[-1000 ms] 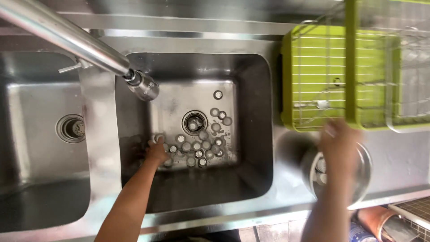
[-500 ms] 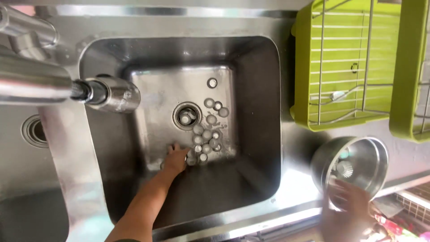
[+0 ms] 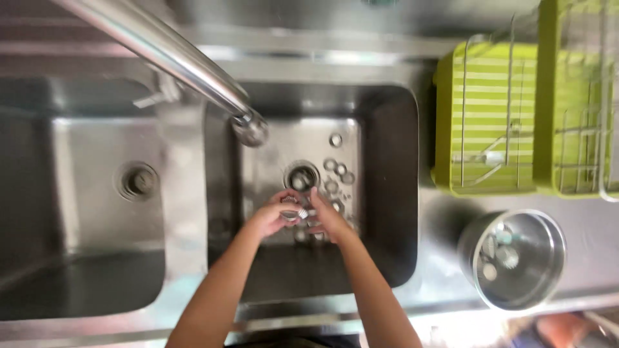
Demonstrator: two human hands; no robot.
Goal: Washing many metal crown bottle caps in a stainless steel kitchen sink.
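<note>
Stainless steel everywhere: far to the left of my hands sits the empty left basin [image 3: 84,212], and above them the faucet [image 3: 248,125] hangs over the right basin [image 3: 387,193]. My left hand [image 3: 271,216] curls shut around a small round metal cap [image 3: 290,211], and my right hand [image 3: 325,219] pinches it from the other side. More caps [image 3: 338,177] lie scattered just beyond my fingers near the drain [image 3: 301,176]. They look light, rigid and wet, likely slippery; gripping the rims seems safest. Well to the right stand a steel bowl [image 3: 516,258] and green dish racks [image 3: 490,116].
</note>
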